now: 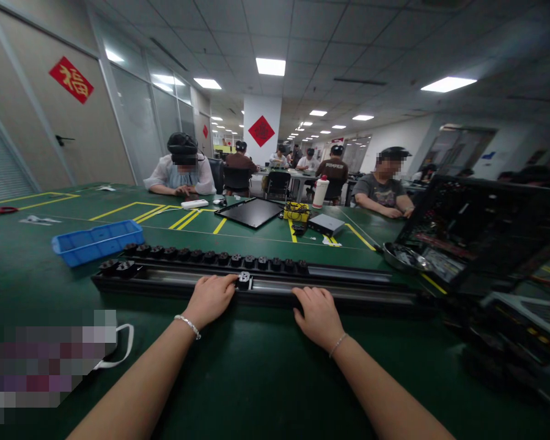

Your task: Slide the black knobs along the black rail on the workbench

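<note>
A long black rail (348, 287) lies across the green table in front of me. Along its far side runs a row of several small black sliders (211, 256). My left hand (209, 298) rests on the rail's near edge, fingers curled, fingertips pinching a single black slider (244, 280) seated in the rail's groove. My right hand (318, 315) lies further right with its fingers bent over the rail's near edge, gripping it. Both wrists wear thin bracelets.
A blue plastic tray (96, 241) sits at the left behind the rail. A metal bowl (406, 256) and a black open case (481, 229) stand at the right. Further back are a black panel (250, 212), a yellow box (296, 211) and a white bottle (320, 191). Other people sit across the table.
</note>
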`<state>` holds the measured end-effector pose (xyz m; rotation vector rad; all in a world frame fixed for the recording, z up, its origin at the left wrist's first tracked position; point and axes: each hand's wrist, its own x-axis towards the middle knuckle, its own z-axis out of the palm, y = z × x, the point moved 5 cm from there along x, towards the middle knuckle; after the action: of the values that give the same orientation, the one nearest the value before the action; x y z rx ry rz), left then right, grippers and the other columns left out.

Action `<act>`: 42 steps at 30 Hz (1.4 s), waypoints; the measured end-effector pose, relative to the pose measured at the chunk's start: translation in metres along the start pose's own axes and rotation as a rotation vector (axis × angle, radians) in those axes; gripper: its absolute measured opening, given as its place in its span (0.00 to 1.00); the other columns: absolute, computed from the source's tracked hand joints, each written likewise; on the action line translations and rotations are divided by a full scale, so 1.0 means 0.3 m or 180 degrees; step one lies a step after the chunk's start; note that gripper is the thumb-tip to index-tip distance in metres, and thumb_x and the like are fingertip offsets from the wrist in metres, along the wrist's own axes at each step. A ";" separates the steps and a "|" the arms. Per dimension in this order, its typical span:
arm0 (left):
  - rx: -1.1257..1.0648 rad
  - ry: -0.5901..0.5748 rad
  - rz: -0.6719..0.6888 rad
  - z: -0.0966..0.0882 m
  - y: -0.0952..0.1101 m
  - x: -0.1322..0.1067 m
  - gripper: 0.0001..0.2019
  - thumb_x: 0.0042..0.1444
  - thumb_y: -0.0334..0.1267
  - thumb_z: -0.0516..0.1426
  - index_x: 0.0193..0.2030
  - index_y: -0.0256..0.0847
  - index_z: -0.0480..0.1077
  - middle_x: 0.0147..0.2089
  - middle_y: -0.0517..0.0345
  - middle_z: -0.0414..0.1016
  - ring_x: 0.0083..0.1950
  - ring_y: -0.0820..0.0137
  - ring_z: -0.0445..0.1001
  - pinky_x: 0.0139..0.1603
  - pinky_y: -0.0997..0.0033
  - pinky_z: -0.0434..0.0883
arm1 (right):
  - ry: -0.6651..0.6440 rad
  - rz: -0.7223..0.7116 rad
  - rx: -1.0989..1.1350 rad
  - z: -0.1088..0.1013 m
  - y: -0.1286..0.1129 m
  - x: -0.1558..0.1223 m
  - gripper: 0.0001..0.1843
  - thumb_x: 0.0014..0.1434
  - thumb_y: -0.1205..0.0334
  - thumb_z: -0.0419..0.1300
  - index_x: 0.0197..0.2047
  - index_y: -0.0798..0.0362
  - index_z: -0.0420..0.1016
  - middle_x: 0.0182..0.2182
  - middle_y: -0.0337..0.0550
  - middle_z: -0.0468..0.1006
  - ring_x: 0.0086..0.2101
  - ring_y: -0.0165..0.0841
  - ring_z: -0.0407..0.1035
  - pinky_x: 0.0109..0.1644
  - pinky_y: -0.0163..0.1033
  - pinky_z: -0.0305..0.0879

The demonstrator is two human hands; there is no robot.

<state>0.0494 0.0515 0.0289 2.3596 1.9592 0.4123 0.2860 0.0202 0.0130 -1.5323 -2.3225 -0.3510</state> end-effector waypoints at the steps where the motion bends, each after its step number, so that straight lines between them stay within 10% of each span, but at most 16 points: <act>1: -0.0031 -0.0129 -0.0048 -0.001 -0.004 0.009 0.20 0.55 0.39 0.42 0.51 0.49 0.66 0.47 0.58 0.75 0.47 0.65 0.70 0.49 0.63 0.60 | -0.0004 0.0000 -0.0003 0.000 -0.001 0.001 0.18 0.52 0.63 0.54 0.48 0.50 0.65 0.38 0.44 0.72 0.40 0.36 0.61 0.49 0.42 0.48; 6: -0.0223 -0.0566 -0.0295 -0.003 -0.019 0.030 0.19 0.53 0.42 0.44 0.49 0.50 0.66 0.48 0.58 0.74 0.45 0.63 0.72 0.40 0.67 0.64 | -0.0028 0.0022 -0.0021 0.000 0.001 0.002 0.18 0.53 0.62 0.53 0.48 0.50 0.65 0.38 0.44 0.71 0.40 0.35 0.61 0.49 0.41 0.48; 13: 0.0097 0.0008 0.0206 0.001 0.002 -0.001 0.21 0.57 0.48 0.40 0.51 0.47 0.64 0.41 0.56 0.77 0.43 0.65 0.73 0.48 0.64 0.61 | -0.0040 -0.0012 -0.0062 -0.002 0.001 0.000 0.17 0.53 0.63 0.53 0.48 0.50 0.64 0.38 0.44 0.71 0.40 0.35 0.61 0.49 0.41 0.48; 42: -0.0022 -0.0043 0.0133 0.011 -0.005 0.007 0.24 0.56 0.53 0.40 0.52 0.50 0.65 0.43 0.56 0.77 0.46 0.65 0.72 0.49 0.62 0.58 | -0.0066 0.0028 -0.0007 -0.006 0.000 0.001 0.17 0.53 0.63 0.53 0.48 0.49 0.65 0.37 0.43 0.71 0.40 0.34 0.62 0.49 0.41 0.48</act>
<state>0.0492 0.0543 0.0257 2.3963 1.9027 0.4035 0.2862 0.0199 0.0148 -1.5539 -2.3310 -0.3371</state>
